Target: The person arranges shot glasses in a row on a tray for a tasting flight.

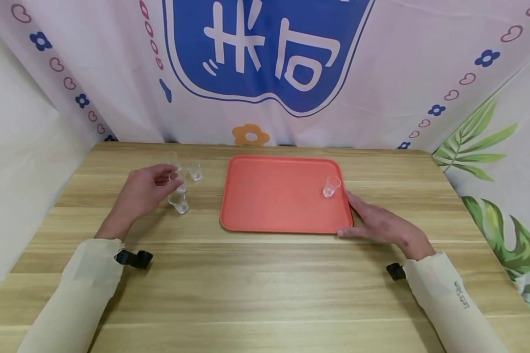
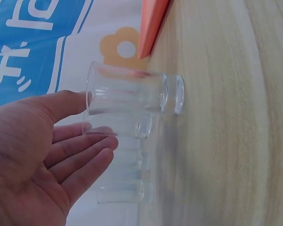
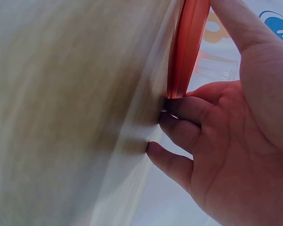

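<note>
My left hand [image 1: 146, 190] is among several small clear glasses at the left of the table. Its thumb and fingertips pinch the rim area of one clear glass [image 1: 178, 182]; that glass is partly hidden by the fingers. Nearer to me stands another glass [image 1: 179, 202], which fills the front of the left wrist view. Two more, a glass [image 1: 196, 171] and a glass [image 1: 171, 158], stand behind. My right hand [image 1: 382, 223] rests at the near right corner of a red tray [image 1: 278, 196], fingers along its right side, thumb at the front edge. One glass [image 1: 332, 187] is upright on the tray.
The wooden table [image 1: 265, 289] extends in front of the tray and to both sides. Behind it hangs a printed cloth [image 1: 137, 98] that meets the table's back edge. A leaf-patterned cloth [image 1: 503, 196] borders the right side.
</note>
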The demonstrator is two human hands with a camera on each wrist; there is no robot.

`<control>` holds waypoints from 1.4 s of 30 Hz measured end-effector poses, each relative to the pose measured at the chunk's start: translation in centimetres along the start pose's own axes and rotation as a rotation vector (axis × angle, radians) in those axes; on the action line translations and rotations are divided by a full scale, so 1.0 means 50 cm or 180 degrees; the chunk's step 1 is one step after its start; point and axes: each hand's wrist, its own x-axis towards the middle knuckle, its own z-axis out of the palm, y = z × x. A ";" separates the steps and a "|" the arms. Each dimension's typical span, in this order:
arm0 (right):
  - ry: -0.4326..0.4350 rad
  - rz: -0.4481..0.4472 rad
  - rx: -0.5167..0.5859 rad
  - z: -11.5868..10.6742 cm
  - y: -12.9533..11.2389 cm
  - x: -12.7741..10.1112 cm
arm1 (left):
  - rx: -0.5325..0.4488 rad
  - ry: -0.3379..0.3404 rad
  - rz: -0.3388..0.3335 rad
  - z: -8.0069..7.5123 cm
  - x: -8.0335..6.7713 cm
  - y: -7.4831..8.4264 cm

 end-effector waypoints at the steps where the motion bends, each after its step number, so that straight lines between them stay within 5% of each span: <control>1: 0.0001 -0.0015 0.0018 0.000 0.000 0.001 | -0.0004 0.0025 0.0009 -0.001 0.001 0.002; 17: 0.0003 0.0024 0.0001 -0.003 0.000 0.002 | -0.0177 0.0498 0.0433 0.020 0.008 0.073; 31: -0.0004 0.0113 -0.0019 -0.001 0.001 -0.001 | -0.0259 0.0318 0.0802 0.075 0.033 0.139; 42: 0.0027 0.0012 0.0031 -0.002 0.005 -0.002 | -0.0184 -0.0042 0.1043 0.141 0.063 0.198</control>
